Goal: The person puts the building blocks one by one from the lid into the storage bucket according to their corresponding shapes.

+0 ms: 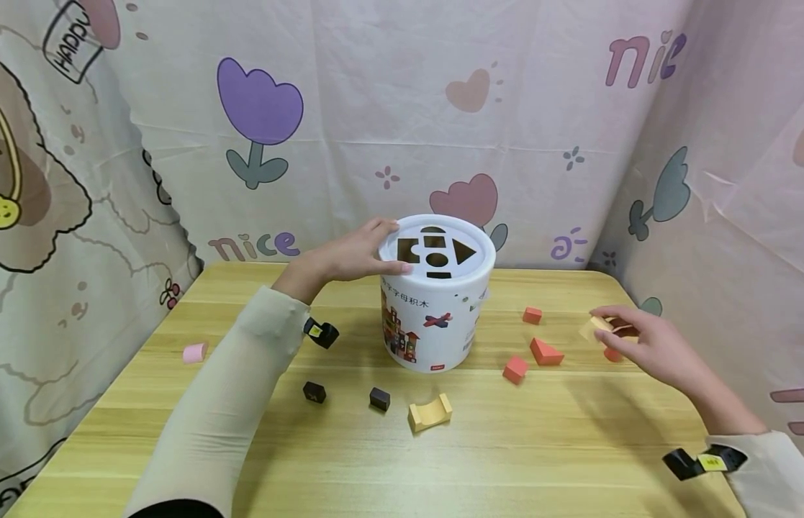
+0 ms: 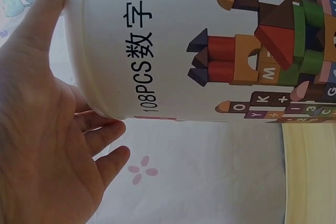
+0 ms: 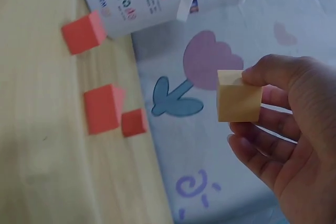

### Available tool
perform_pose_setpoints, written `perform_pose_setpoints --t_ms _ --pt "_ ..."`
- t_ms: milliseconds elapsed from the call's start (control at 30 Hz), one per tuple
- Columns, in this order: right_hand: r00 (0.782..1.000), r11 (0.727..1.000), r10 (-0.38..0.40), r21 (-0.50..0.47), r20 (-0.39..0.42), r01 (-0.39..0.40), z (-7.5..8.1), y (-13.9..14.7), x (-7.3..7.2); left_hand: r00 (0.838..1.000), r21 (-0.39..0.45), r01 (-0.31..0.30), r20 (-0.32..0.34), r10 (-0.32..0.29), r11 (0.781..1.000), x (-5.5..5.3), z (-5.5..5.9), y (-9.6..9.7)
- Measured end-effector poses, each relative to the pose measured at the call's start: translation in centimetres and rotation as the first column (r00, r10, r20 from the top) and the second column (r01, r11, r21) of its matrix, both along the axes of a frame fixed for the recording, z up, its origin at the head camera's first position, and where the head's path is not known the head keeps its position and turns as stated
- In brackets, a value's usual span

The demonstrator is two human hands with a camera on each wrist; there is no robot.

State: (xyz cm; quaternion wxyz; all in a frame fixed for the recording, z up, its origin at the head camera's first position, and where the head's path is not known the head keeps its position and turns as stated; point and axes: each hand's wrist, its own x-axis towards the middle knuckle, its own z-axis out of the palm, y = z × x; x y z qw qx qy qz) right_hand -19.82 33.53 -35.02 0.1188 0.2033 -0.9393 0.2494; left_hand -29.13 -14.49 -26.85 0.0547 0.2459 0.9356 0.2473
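A white bucket (image 1: 434,324) with a shape-hole lid (image 1: 450,248) stands upright on the table. My left hand (image 1: 350,255) holds the lid's left rim, thumb at the front and fingers behind; in the left wrist view the hand (image 2: 52,108) lies along the rim, some fingertips off it. To the right, my right hand (image 1: 654,345) pinches a pale yellow block (image 3: 239,100) between thumb and fingers, raised above the table. Under that hand a red block (image 1: 612,355) is partly hidden. Nearby lie a red triangular block (image 1: 545,352) and red blocks (image 1: 515,370).
In front of the bucket are a yellow arch block (image 1: 430,414) and two black blocks (image 1: 379,399). A pink cylinder (image 1: 194,352) lies near the left edge of the wooden table (image 1: 505,460). Another small red block (image 1: 532,315) sits farther back. Printed curtains (image 1: 376,108) surround the table.
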Motion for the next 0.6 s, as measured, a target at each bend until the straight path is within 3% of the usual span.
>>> perform_pose_setpoints --t_ms 367,600 --pt "0.985 0.994 0.112 -0.003 -0.135 -0.114 3.5 -3.5 -1.5 1.000 -0.009 0.003 -0.016 -0.003 1.000 0.2 0.1 0.0" --pt "0.958 0.982 0.187 0.015 -0.216 -0.188 5.9 -5.6 -2.7 1.000 -0.017 0.005 -0.018 -0.005 1.000 0.1 0.1 0.0"
